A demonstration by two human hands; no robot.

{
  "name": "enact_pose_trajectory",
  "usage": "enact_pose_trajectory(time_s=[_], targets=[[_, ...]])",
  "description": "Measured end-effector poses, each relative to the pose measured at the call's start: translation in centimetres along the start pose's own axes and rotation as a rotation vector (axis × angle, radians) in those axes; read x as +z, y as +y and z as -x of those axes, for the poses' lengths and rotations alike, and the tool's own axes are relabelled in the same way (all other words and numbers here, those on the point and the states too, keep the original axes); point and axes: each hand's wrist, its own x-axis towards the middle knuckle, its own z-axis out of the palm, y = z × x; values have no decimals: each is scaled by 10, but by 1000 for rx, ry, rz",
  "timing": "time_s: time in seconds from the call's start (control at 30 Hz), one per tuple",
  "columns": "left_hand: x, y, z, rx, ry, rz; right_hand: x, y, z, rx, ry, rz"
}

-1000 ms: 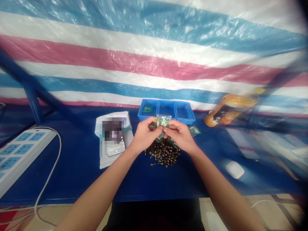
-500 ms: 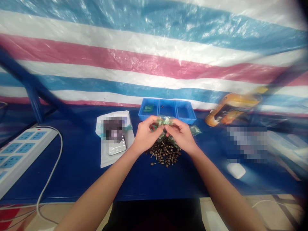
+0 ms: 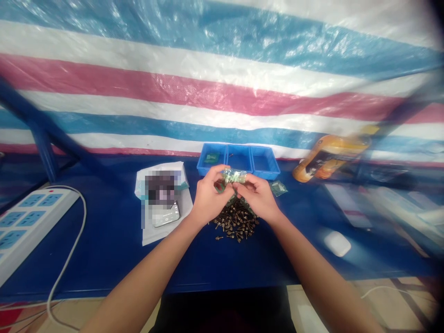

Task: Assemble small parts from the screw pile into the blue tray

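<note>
On the blue counter (image 3: 104, 263), a blue tray (image 3: 238, 160) sits at the far edge, behind a heap of dark screws (image 3: 236, 224). Above the heap, the left hand (image 3: 208, 199) and right hand (image 3: 256, 199) grip a small clear bag (image 3: 235, 175) closed between their fingertips. It looks light and soft, best held by its edges, and shows more above the fingers than earlier.

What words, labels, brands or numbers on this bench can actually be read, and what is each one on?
No word, brand or number can be read.
Orange bottle: its dark label is too blurred to read.
Phone: screen marks too small to read.
Clear plastic bag, held by the left hand and right hand: printing too small to read.
White sheet: its printed patch is pixelated.
</note>
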Motion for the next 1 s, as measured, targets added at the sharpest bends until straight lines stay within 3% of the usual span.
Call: enact_pose_trajectory(time_s=[0.37,0.83,1.0], targets=[[-3,-4,-5,-39,-36,222,-2,-3,-3,-30,7,-9],[-3,-9,-9,-46,-46,230,-4,0,-4,-18,26,4],[-2,-9,-7,-22,-38,234,-4,-1,-4,-73,29,24]])
